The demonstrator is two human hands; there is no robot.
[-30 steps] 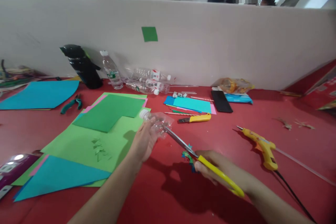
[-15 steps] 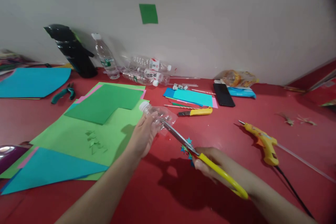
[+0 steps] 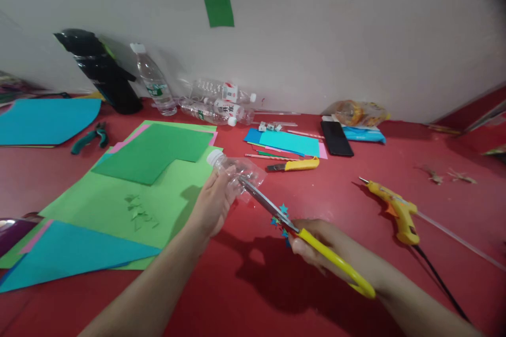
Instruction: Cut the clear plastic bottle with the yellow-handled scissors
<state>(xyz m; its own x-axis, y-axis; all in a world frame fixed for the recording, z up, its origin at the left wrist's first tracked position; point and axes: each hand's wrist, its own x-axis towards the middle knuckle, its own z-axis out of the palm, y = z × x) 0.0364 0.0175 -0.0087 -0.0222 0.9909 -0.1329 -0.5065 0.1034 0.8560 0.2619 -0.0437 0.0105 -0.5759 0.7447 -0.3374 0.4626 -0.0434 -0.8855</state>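
My left hand (image 3: 213,202) is closed around the cut-off top of a clear plastic bottle (image 3: 251,171), whose white cap (image 3: 214,157) points up and to the left. In my right hand (image 3: 322,245) is a pair of scissors (image 3: 332,255) with yellow handles. Their blades reach the bottle plastic beside my left fingers, and the tips overlap it. Whether they are cutting into it I cannot tell. Small paper stars (image 3: 283,209) in blue and green lie on the red table beneath the scissors.
Green paper sheets (image 3: 169,205) and blue paper (image 3: 79,253) cover the left side. Pliers (image 3: 89,139), a black flask (image 3: 105,76) and several bottles (image 3: 158,87) are behind. A utility knife (image 3: 294,165), phone (image 3: 336,138) and yellow glue gun (image 3: 393,208) with its cord lie to the right.
The view has shifted slightly, so the background sits a little higher and further left. Both hands keep their hold, and the scissors stay at the bottle piece with hardly any movement.
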